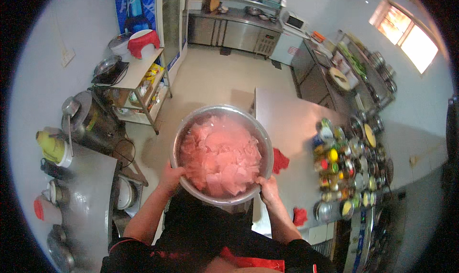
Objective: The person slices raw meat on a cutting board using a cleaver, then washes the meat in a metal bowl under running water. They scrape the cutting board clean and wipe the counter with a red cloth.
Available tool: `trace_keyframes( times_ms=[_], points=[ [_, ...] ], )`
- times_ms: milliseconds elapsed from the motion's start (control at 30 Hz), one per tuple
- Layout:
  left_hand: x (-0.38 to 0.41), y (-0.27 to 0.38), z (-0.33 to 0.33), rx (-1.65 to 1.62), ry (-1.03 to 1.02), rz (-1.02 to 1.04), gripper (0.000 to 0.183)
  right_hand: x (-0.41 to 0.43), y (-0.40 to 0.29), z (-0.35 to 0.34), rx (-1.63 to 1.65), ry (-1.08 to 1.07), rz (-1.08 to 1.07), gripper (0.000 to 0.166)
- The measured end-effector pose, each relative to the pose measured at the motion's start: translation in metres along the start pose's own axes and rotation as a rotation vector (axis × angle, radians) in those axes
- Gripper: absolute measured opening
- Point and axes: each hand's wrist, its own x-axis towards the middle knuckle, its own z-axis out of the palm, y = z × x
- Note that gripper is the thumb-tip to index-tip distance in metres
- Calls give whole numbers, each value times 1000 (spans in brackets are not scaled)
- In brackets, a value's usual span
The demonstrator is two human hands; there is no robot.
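Observation:
A large round metal basin (223, 200) is held up in front of my body, over the kitchen floor. Inside it lies a heap of pale pink sliced raw meat (224, 151), with what looks like liquid around it. My left hand (172, 176) grips the basin's rim at the lower left, thumb over the edge. On the lower right of the rim, my right hand (268, 188) grips it in the same way. The fingers under the basin are hidden. Just right of the basin, a red cloth (280, 161) lies on a steel table (287, 119).
Many bottles and jars (344, 169) crowd the table's right side, with another red cloth (300, 216) near its front edge. At left stand a steel counter (89, 190), a large pot (91, 126) and a shelved cart (132, 79). A steel refrigerated counter (236, 31) lines the back.

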Motion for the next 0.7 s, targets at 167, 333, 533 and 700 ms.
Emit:
trace_keyframes(
  times_ms=[167, 333, 533, 700],
  points=[
    [172, 32, 8, 33, 130, 187, 54, 194, -48, 56, -117, -160, 86, 25],
    [354, 106, 41, 47, 32, 154, 52, 361, -96, 98, -198, -57, 74, 28],
    [584, 171, 86, -125, -38, 127, 47, 561, -198, 166, -165, -27, 38, 27],
    [770, 190, 118, -134, -72, 78, 47, 744, -261, 203, -355, -33, 15, 31]
  ],
)
